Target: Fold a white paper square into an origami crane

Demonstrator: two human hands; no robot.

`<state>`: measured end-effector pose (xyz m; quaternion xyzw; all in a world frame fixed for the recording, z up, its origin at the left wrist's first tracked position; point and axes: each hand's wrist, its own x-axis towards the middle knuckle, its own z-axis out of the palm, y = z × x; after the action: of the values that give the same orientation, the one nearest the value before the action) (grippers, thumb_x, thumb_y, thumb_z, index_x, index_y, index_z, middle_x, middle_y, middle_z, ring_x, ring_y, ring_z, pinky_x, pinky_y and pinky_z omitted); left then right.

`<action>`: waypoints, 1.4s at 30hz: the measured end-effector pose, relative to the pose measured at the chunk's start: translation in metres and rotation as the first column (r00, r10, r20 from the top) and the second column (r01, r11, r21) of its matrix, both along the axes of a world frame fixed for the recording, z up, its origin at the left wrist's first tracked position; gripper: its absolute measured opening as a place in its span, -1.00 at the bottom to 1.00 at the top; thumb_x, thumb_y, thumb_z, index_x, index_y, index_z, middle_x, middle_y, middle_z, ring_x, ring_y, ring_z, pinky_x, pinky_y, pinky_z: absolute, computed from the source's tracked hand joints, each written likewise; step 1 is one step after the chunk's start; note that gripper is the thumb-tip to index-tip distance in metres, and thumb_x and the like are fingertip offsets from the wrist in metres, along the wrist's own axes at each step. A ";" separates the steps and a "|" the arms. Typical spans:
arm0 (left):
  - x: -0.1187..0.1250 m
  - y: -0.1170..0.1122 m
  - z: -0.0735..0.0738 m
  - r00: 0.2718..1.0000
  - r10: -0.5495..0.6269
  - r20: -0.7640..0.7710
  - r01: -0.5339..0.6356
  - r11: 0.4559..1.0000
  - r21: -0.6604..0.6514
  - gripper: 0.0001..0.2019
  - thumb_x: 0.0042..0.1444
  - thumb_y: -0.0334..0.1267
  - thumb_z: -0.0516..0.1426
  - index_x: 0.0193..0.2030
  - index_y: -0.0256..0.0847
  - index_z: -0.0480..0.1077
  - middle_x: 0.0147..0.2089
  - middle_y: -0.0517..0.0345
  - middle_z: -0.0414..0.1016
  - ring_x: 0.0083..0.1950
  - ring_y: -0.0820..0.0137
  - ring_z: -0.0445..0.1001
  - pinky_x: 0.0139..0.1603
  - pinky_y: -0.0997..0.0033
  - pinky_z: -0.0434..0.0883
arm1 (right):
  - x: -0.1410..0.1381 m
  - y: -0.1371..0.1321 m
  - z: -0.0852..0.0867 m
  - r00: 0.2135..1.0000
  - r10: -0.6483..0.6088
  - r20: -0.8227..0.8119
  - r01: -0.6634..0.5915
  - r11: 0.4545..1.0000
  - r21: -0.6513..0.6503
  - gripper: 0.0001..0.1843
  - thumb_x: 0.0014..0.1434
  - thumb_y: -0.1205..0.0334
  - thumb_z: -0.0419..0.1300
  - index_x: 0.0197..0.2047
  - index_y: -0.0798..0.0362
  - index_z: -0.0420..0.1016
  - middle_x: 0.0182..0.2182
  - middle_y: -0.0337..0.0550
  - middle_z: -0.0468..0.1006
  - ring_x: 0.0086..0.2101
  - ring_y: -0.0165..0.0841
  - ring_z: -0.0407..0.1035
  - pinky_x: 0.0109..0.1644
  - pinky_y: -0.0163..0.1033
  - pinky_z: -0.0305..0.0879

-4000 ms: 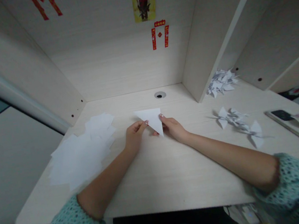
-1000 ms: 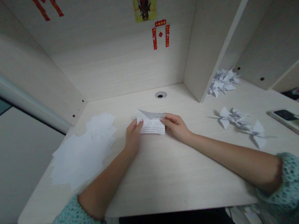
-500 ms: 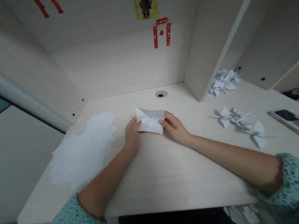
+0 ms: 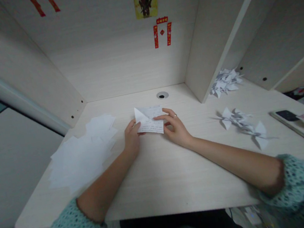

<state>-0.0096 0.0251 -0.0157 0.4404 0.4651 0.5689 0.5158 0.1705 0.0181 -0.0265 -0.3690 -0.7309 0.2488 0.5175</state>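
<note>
A small sheet of paper point(image 4: 150, 126) with lines of writing is partly folded, with a creased flap at its upper left. It is held just above the desk. My left hand point(image 4: 132, 136) pinches its left edge, thumb on top. At the right edge is my right hand point(image 4: 177, 128), its index finger lying across the paper's face and its thumb by the lower right corner. A ring shows on one finger. To the left, a spread pile of white paper sheets point(image 4: 81, 154) lies on the desk. Folded paper cranes point(image 4: 241, 124) sit to the right.
More folded paper pieces point(image 4: 226, 82) are heaped behind the upright divider point(image 4: 211, 52). A phone point(image 4: 302, 126) lies at the far right of the desk point(image 4: 150, 182). A round cable hole point(image 4: 162, 95) is near the back panel, which carries red stickers point(image 4: 162, 32).
My right hand has shifted its grip, its index finger now reaching over the paper's face. The upper right of the paper looks flatter. My left hand keeps its hold.
</note>
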 end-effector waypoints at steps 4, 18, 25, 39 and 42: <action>0.000 -0.002 0.002 0.999 -0.040 0.012 0.040 0.999 -0.008 -0.73 -0.02 -0.18 0.14 -0.20 -0.28 0.43 -0.33 0.11 0.53 -0.41 0.42 0.45 -0.43 0.48 0.31 | 0.000 0.002 0.001 0.996 0.029 -0.086 -0.036 0.997 -0.074 -0.68 0.04 0.34 0.21 -0.09 -0.09 0.49 0.10 -0.04 0.29 0.02 -0.24 0.31 -0.20 -0.22 0.42; 0.007 -0.018 0.011 0.982 -0.075 -0.174 0.100 0.984 0.145 -0.35 -0.07 -0.09 0.27 0.17 -0.14 0.22 -0.22 0.08 0.56 -0.23 0.36 0.54 -0.11 0.38 0.38 | -0.002 0.007 0.003 0.933 -0.138 -0.333 0.011 0.934 -0.358 -0.63 0.02 -0.07 0.25 -0.56 0.07 0.47 -0.54 -0.21 0.45 -0.47 -0.39 0.28 -0.39 -0.28 0.20; 0.009 -0.014 0.006 0.997 0.021 -0.079 -0.009 0.989 0.145 -0.74 -0.05 -0.10 0.25 -0.32 -0.23 0.37 -0.32 0.13 0.55 -0.26 0.39 0.51 -0.13 0.36 0.40 | -0.003 0.005 0.003 0.934 -0.159 -0.320 0.020 0.918 -0.396 -0.59 -0.06 -0.11 0.29 -0.63 0.07 0.43 -0.65 -0.25 0.39 -0.55 -0.43 0.23 -0.48 -0.30 0.12; 0.012 -0.016 0.007 1.000 -0.025 -0.019 0.027 0.993 0.112 -0.29 -0.11 -0.20 0.30 0.14 -0.09 0.04 -0.31 0.18 0.55 -0.30 0.40 0.53 -0.16 0.36 0.44 | -0.006 0.007 0.001 0.850 -0.180 -0.495 -0.066 0.896 -0.440 -0.41 -0.17 0.02 0.39 -0.09 0.01 0.34 -0.60 -0.36 0.44 -0.58 -0.48 0.24 -0.46 -0.34 0.19; 0.011 -0.018 0.009 0.995 -0.092 -0.046 0.097 0.989 0.108 -0.29 -0.08 -0.20 0.29 0.18 -0.09 0.04 -0.26 0.13 0.55 -0.26 0.39 0.53 -0.15 0.39 0.42 | -0.005 0.008 -0.001 0.862 -0.155 -0.483 -0.065 0.911 -0.408 -0.38 -0.11 0.04 0.36 0.01 -0.01 0.30 -0.61 -0.40 0.39 -0.59 -0.49 0.21 -0.46 -0.34 0.17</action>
<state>0.0014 0.0074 -0.0070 0.5015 0.4220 0.5594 0.5074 0.1653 0.0258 -0.0271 -0.4085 -0.4920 0.4719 0.6070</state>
